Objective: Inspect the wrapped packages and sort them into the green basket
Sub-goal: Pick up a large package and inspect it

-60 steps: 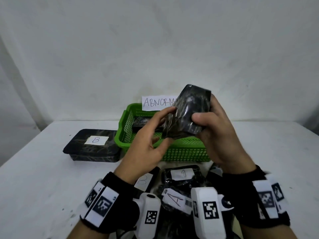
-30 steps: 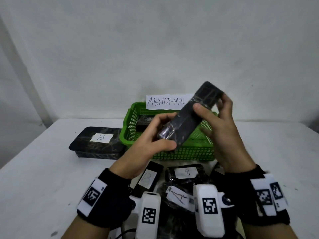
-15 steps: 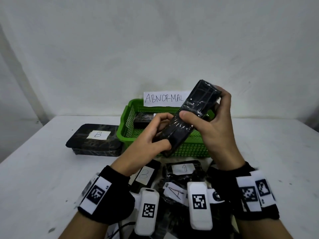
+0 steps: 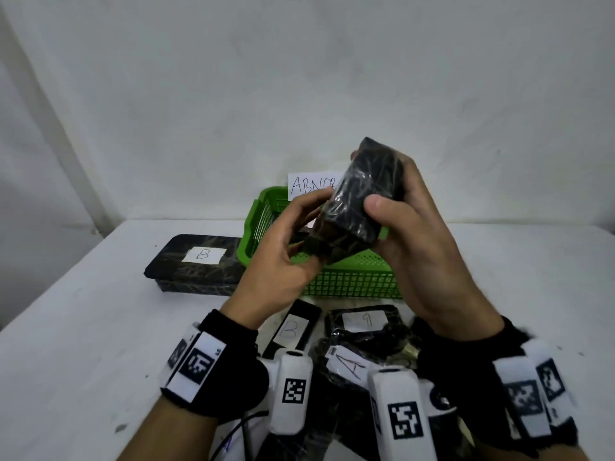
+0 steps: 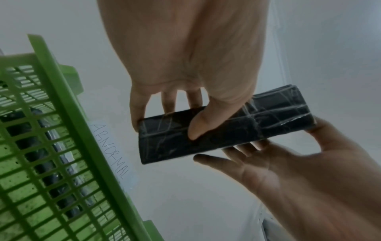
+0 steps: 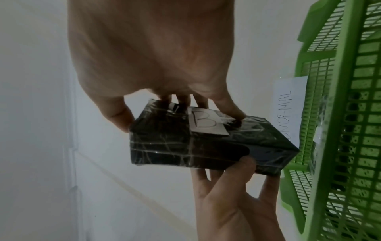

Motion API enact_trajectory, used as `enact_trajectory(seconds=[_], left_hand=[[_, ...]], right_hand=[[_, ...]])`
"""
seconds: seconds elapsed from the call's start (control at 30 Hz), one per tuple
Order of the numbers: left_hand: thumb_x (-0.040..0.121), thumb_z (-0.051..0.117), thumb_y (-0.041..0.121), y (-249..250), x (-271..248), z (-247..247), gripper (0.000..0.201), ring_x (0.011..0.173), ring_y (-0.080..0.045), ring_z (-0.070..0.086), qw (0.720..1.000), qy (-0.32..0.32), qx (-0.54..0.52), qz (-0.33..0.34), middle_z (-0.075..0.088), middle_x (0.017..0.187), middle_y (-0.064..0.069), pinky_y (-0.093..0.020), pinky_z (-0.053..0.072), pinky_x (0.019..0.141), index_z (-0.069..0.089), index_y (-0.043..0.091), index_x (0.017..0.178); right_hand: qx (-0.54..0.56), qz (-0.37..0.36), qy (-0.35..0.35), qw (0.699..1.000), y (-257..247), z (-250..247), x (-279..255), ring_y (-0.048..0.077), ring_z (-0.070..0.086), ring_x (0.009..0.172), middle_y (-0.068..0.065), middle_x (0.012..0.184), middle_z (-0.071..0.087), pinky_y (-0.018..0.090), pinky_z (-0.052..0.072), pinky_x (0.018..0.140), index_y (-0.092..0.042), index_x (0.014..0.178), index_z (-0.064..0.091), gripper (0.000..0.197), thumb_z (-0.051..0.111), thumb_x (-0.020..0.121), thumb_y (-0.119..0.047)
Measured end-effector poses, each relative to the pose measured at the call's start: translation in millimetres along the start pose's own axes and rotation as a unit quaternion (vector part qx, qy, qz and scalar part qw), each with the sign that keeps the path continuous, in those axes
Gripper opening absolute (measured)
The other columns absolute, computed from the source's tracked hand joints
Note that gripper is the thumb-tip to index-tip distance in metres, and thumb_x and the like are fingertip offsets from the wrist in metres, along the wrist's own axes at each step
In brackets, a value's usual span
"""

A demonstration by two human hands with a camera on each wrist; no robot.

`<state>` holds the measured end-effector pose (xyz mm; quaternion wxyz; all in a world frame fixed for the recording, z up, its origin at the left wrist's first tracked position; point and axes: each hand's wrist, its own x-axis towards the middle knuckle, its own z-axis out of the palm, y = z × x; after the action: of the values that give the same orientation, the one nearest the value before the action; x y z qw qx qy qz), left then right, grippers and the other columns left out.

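I hold one black film-wrapped package [image 4: 362,201] in the air with both hands, above the front of the green basket [image 4: 349,284]. My right hand [image 4: 399,211] grips its upper part, thumb on the near face and fingers behind. My left hand [image 4: 299,234] pinches its lower end. In the right wrist view the package [image 6: 185,146] shows a white label marked B [image 6: 206,124] under my right hand [image 6: 179,106], and my left hand [image 6: 237,187] holds it from below. In the left wrist view my left hand [image 5: 198,124] has its thumb on the package [image 5: 226,135].
A paper sign reading ABNORMAL [image 4: 311,186] stands at the basket's back rim. A dark wrapped item [image 5: 47,138] lies inside the basket. A flat black package marked B [image 4: 199,261] lies left of the basket. Several labelled packages [image 4: 362,322] lie between my wrists. A white wall stands close behind.
Both hands have turned the package between them. It showed a narrow side and lay slanted; now it stands steeper with a broad face toward me. Neither hand has let go.
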<state>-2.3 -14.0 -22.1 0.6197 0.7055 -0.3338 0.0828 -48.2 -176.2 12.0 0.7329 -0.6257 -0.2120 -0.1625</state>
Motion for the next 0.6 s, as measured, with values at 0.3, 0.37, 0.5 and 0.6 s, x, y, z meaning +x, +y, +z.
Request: enact_trajectory(seconds=[0.3, 0.37, 0.5, 0.6], left_hand=[[0.079, 0.058, -0.024, -15.5, 1.7, -2.0, 0.078, 0.13, -0.008, 0.051, 1.0, 0.012, 0.008, 0.015, 0.054, 0.131, 0.024, -0.019, 0.049, 0.095, 0.048, 0.036, 0.129], [0.077, 0.055, -0.025, -17.6, 1.6, -4.7, 0.076, 0.13, -0.013, 0.052, 1.0, 0.014, -0.003, 0.02, 0.056, 0.135, 0.008, -0.021, 0.049, 0.097, 0.05, 0.031, 0.128], [0.072, 0.052, -0.022, -18.6, 1.0, -7.2, 0.072, 0.129, -0.019, 0.054, 1.0, 0.021, -0.003, 0.011, 0.056, 0.136, -0.005, -0.025, 0.05, 0.097, 0.05, 0.022, 0.129], [0.074, 0.055, -0.017, -19.2, 0.5, -9.6, 0.068, 0.127, -0.019, 0.055, 1.0, 0.028, -0.004, 0.003, 0.057, 0.135, -0.004, -0.033, 0.05, 0.101, 0.05, 0.021, 0.13]], right_hand=[[-0.015, -0.04, 0.079, 0.996, 18.7, 11.4, 0.9, 0.017, 0.064, 0.104, -0.005, 0.111, 0.066, 0.04, 0.057, 0.088, -0.025, 0.123, 0.055, 0.043, 0.067, 0.081, -0.027], [-0.017, -0.046, 0.084, 0.995, 22.7, 15.6, 0.4, 0.017, 0.064, 0.103, -0.006, 0.11, 0.066, 0.045, 0.058, 0.089, -0.025, 0.122, 0.055, 0.041, 0.067, 0.083, -0.025], [-0.029, -0.048, 0.091, 0.994, 26.5, 22.7, -2.1, 0.02, 0.065, 0.104, -0.005, 0.11, 0.066, 0.06, 0.055, 0.096, -0.026, 0.121, 0.055, 0.041, 0.068, 0.082, -0.024], [-0.048, -0.039, 0.09, 0.994, 22.6, 23.6, -3.2, 0.02, 0.066, 0.106, -0.007, 0.112, 0.068, 0.062, 0.054, 0.095, -0.024, 0.123, 0.056, 0.043, 0.071, 0.082, -0.026]])
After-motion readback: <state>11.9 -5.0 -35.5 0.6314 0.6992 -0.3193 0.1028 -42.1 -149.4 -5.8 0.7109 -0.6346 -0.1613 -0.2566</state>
